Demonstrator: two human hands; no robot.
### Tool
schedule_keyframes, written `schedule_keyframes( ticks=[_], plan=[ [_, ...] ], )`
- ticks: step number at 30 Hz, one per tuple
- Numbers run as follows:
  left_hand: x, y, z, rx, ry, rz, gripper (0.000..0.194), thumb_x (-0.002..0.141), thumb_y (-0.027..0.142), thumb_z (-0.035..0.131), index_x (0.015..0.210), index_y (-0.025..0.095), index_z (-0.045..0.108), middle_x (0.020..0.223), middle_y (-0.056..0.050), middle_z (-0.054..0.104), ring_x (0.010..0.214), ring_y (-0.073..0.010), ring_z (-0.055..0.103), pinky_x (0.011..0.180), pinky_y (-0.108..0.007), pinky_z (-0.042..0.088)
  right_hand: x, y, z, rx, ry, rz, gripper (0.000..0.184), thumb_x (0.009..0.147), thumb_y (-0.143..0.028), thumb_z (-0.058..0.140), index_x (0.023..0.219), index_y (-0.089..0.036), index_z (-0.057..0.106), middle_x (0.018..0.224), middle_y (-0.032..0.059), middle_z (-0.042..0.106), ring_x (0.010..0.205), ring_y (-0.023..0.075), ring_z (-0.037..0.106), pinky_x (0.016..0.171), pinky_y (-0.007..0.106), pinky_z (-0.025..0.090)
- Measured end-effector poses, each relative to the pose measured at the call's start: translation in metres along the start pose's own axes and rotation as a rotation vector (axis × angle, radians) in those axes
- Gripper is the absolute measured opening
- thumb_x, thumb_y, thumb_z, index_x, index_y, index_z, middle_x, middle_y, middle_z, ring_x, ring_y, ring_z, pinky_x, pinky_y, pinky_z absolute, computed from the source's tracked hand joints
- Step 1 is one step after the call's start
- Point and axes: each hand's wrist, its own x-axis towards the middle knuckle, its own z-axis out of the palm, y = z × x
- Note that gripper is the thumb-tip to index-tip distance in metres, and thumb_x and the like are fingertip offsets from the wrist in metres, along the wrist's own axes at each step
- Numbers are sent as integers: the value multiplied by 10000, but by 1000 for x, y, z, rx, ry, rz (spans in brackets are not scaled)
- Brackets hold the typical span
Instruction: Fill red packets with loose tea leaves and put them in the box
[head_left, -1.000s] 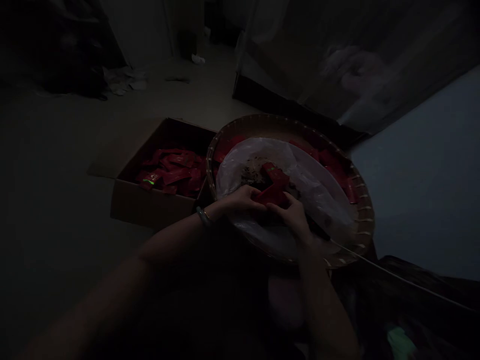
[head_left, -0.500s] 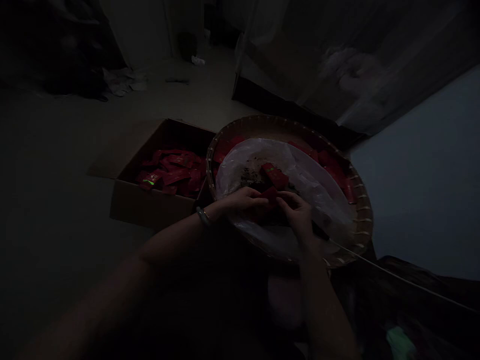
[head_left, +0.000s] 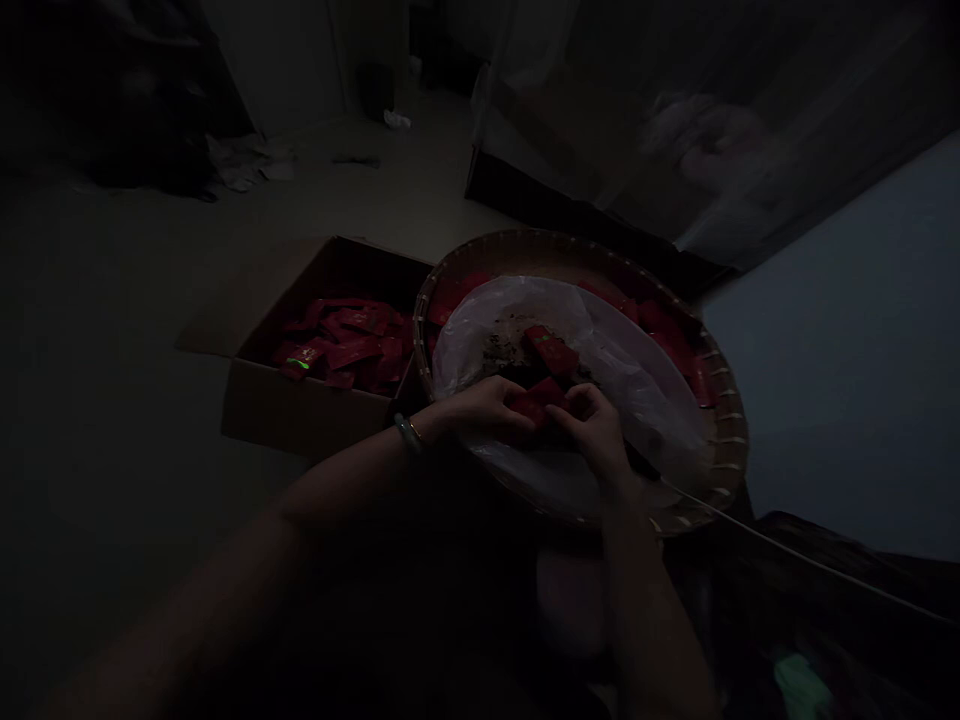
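Between my two hands is a small red packet (head_left: 537, 402). My left hand (head_left: 486, 404), with bracelets at the wrist, pinches its left side. On the right edge, the thumb and fingers of my right hand (head_left: 594, 425) are closed. Just beyond lies another red packet (head_left: 551, 348) with a greenish mark, on a clear plastic sheet (head_left: 637, 385). Dark loose bits that look like tea leaves (head_left: 504, 350) are scattered beside it. All this sits in a round woven tray (head_left: 726, 430). A dark bar with a white cord (head_left: 795, 560) lies partly hidden under my right hand.
Left of the tray stands an open cardboard box (head_left: 300, 410) heaped with red packets (head_left: 352, 340). More red packets (head_left: 667, 340) line the tray's far right rim. A plastic-covered bulky thing (head_left: 600, 130) rises behind, and a pale wall (head_left: 840, 350) borders the right. The room is very dark.
The red packet between my hands has tipped flatter, showing more of its face. My right hand's fingers have shifted slightly along its edge. The box and tray have stayed put.
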Motion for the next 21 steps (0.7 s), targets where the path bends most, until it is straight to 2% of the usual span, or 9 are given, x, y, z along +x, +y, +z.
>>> schedule_keyframes(
  ticks=[4, 7, 9, 11, 15, 19, 21],
  plan=[
    [-3, 2, 0, 28, -8, 11, 361, 651, 357, 740, 907, 112, 668, 663, 11, 587, 556, -96, 529, 511, -198, 380, -1, -5, -2, -23, -60, 4, 366, 618, -491, 728, 799, -200, 601, 715, -4, 624, 666, 171, 571, 613, 271, 456],
    [-2, 0, -2, 118, -13, 33, 393, 650, 339, 733, 964, 112, 663, 711, 8, 599, 598, -108, 543, 539, -203, 385, -3, -12, -8, -46, -121, 91, 472, 742, -630, 530, 790, -182, 672, 741, 42, 676, 711, 211, 608, 626, 294, 471],
    [0, -1, -4, 223, -35, 61, 424, 620, 311, 749, 985, 116, 657, 732, 18, 600, 627, -110, 542, 555, -199, 379, -4, -14, -16, -49, -146, 176, 558, 806, -649, 404, 763, -179, 701, 718, 54, 687, 700, 212, 616, 610, 289, 472],
    [2, -3, -6, 336, -59, 101, 431, 594, 275, 760, 983, 122, 657, 757, 26, 607, 665, -115, 544, 574, -194, 372, -4, -15, -24, -45, -230, 225, 519, 799, -616, 456, 775, -170, 720, 716, 49, 693, 681, 202, 613, 602, 283, 472],
    [5, -5, -6, 447, -79, 150, 422, 623, 231, 735, 1029, 145, 657, 843, 13, 655, 751, -140, 579, 620, -197, 380, -3, -18, -37, -26, -467, 209, 407, 708, -478, 648, 933, -149, 732, 810, 35, 718, 722, 210, 631, 644, 297, 491],
    [5, -7, -5, 460, -59, 190, 479, 631, 197, 729, 1101, 164, 639, 945, -8, 681, 837, -159, 603, 689, -210, 403, -2, -29, -34, -77, -581, 178, 417, 687, -399, 698, 1050, -194, 713, 1004, 31, 723, 901, 246, 649, 802, 331, 502],
    [5, -7, -5, 462, -56, 203, 493, 636, 213, 733, 1117, 165, 634, 965, -12, 684, 856, -164, 607, 710, -215, 409, -2, -35, -28, -101, -618, 157, 419, 679, -389, 704, 1058, -212, 712, 1030, 22, 719, 930, 256, 650, 833, 344, 503]
  ],
)
